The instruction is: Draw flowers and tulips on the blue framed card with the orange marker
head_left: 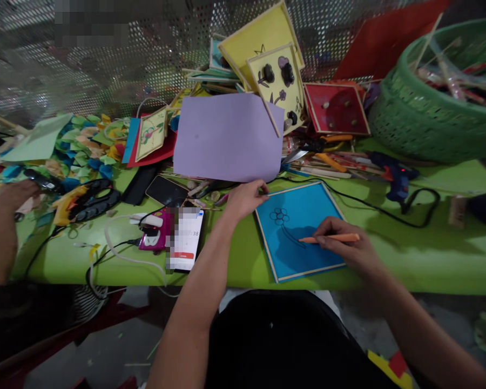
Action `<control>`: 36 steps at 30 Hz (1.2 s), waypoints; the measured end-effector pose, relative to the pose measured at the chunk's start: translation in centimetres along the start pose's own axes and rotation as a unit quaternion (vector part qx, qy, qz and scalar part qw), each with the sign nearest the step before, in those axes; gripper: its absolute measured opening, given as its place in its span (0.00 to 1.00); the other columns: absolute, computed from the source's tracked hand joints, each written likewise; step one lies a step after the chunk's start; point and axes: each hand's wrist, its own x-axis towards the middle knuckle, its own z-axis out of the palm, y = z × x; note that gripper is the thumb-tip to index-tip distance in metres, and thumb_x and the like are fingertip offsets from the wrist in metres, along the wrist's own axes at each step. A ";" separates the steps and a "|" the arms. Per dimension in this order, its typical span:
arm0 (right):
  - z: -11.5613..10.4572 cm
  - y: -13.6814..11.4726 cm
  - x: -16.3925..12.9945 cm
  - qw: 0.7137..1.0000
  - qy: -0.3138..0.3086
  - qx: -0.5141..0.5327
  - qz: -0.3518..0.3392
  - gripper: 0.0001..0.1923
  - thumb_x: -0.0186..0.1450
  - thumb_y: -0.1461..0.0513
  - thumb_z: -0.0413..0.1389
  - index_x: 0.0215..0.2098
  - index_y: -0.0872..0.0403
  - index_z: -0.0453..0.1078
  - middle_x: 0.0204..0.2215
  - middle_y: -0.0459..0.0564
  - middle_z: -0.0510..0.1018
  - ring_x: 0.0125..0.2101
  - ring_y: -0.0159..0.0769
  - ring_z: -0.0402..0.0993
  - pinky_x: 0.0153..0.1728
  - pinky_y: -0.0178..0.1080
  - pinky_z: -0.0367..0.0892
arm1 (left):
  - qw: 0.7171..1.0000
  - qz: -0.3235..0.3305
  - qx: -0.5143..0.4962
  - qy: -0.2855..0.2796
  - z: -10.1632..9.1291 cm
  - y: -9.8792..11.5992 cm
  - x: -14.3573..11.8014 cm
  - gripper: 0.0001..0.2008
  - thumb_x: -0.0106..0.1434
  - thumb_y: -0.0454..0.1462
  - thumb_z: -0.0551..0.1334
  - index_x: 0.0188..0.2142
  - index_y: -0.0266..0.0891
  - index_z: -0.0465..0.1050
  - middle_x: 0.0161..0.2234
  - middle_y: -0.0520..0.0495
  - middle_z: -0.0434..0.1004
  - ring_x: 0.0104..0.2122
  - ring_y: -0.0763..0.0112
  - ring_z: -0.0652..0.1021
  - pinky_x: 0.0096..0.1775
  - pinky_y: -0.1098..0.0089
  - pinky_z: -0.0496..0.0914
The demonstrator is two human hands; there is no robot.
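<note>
Black garment (275, 340) seen below bench (429, 262); orange marker (347, 237) held in right hand (354, 254), tip set on blue board (311, 205); left hand (243, 201) loosely curled at board's corner.

- Plain, glossy lime-green table (441, 248).
- By its front edge, a flat, bright-blue square panel (311, 202) bordered with pale wooden strips and patterned with a black-outlined flower and stem.
- Over that blue, a slim orange pen (346, 237).
- Toward the back edge, a plain lilac rectangular sheet (227, 138), and a pale-yellow framed panel (275, 62) with purple and black floral motifs.
- Toward the back-right corner, a green round plastic basket (425, 124) with a pierced pattern.
- Toward the back-left corner, small paper scraps (85, 143) mixing green, peach, blue and orange.
</note>
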 end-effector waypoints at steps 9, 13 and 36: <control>0.1 0.1 0.1 1.000 0.007 -0.008 -0.003 0.15 0.60 0.49 0.64 0.26 0.50 0.73 0.23 0.47 0.76 0.25 0.36 0.69 0.26 0.38 0.63 | 1.000 0.001 -0.002 0.002 0.0 0.0 0.0 0.09 0.63 0.41 0.66 0.43 0.46 0.78 0.33 0.50 0.80 0.35 0.64 0.78 0.35 0.68 0.63; 0.1 0.2 0.1 1.000 0.007 0.000 -0.004 0.14 0.60 0.49 0.64 0.27 0.50 0.74 0.24 0.47 0.77 0.25 0.36 0.70 0.27 0.38 0.64 | 1.000 0.001 -0.006 0.001 -0.1 0.1 -0.1 0.09 0.63 0.41 0.66 0.43 0.46 0.78 0.32 0.50 0.80 0.34 0.65 0.77 0.34 0.68 0.62; 0.7 0.2 0.5 0.998 0.051 -0.018 -0.021 0.17 0.62 0.46 0.63 0.29 0.50 0.73 0.24 0.46 0.77 0.25 0.36 0.72 0.28 0.38 0.66 | 1.000 0.000 0.001 0.001 -0.1 0.1 -0.1 0.09 0.63 0.42 0.66 0.43 0.45 0.78 0.33 0.51 0.80 0.34 0.65 0.77 0.33 0.69 0.61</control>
